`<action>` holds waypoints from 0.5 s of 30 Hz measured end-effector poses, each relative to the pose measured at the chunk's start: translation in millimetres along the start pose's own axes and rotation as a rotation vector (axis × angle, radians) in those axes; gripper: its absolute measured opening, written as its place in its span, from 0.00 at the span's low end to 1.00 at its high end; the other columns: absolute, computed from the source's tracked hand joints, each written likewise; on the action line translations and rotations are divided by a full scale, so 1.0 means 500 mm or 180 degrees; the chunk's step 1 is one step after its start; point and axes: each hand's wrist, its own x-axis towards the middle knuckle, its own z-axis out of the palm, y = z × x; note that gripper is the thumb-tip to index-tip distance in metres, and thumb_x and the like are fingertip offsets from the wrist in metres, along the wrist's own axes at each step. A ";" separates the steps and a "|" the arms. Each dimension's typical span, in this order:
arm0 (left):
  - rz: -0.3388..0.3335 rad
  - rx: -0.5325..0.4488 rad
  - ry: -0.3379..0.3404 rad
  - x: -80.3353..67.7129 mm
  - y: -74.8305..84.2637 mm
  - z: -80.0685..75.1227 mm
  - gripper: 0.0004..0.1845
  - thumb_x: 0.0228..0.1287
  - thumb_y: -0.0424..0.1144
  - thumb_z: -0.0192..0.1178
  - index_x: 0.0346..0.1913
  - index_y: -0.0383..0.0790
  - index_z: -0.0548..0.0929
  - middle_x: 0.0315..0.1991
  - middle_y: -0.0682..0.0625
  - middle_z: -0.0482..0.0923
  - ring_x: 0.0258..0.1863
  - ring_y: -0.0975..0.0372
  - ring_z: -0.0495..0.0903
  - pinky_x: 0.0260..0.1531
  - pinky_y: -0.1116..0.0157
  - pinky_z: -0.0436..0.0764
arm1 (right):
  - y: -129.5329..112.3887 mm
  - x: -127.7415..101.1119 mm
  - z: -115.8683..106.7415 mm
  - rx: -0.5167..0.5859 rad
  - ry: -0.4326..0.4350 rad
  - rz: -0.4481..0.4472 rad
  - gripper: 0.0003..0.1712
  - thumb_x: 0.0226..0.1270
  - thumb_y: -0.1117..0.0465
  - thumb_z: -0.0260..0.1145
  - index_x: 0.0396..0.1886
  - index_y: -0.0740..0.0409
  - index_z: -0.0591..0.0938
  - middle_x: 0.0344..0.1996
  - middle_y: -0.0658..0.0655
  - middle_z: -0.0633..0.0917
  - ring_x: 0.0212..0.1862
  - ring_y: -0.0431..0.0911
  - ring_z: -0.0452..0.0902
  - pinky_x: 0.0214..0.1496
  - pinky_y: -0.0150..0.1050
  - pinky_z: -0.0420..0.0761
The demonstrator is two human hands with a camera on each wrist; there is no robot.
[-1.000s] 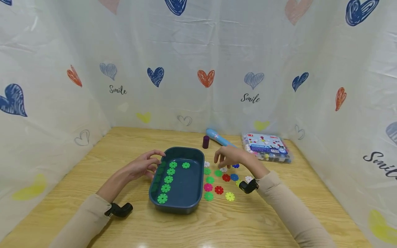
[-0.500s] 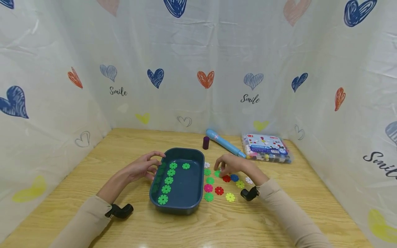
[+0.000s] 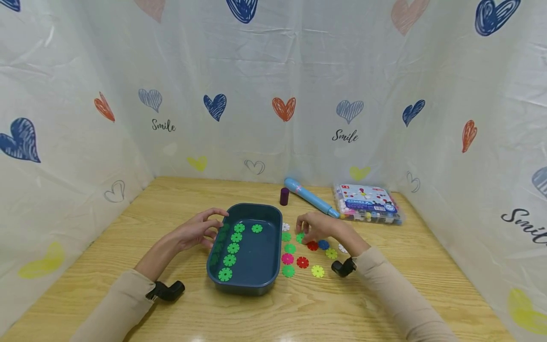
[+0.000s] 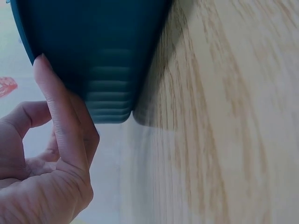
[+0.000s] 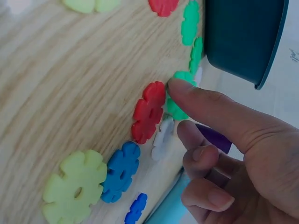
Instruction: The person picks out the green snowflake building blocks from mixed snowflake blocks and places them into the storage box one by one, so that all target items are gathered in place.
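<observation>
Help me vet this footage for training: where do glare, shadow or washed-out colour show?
Head: small glare spots on the table's near edge; left wrist: the tray looks dark, shadow beside it; right wrist: upper-left corner overexposed, yellow disc pale.

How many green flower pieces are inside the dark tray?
6: five green pieces lined along the left of the tray, one lone green piece right of their far end.
</observation>
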 end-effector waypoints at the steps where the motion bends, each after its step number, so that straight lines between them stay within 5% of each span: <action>1: -0.0002 0.0003 0.0006 0.000 0.000 0.000 0.23 0.76 0.38 0.49 0.70 0.42 0.60 0.37 0.51 0.68 0.22 0.66 0.74 0.22 0.69 0.83 | 0.000 0.000 0.002 -0.0019 0.0028 -0.0018 0.13 0.57 0.63 0.74 0.41 0.54 0.80 0.35 0.53 0.81 0.35 0.44 0.73 0.34 0.34 0.77; 10: -0.0024 0.0030 0.0056 0.000 0.001 0.001 0.23 0.75 0.38 0.50 0.69 0.42 0.60 0.36 0.51 0.68 0.23 0.66 0.74 0.22 0.68 0.82 | 0.006 -0.008 0.014 -0.0335 0.0347 -0.0433 0.13 0.57 0.61 0.74 0.40 0.51 0.81 0.35 0.52 0.86 0.33 0.40 0.77 0.35 0.32 0.78; 15: -0.0042 0.0044 0.0066 0.001 0.003 0.001 0.23 0.76 0.37 0.49 0.70 0.42 0.60 0.35 0.50 0.69 0.23 0.65 0.73 0.22 0.68 0.82 | 0.005 -0.013 0.013 -0.0208 0.0388 -0.0589 0.10 0.59 0.65 0.72 0.39 0.53 0.81 0.34 0.53 0.86 0.28 0.40 0.76 0.30 0.31 0.77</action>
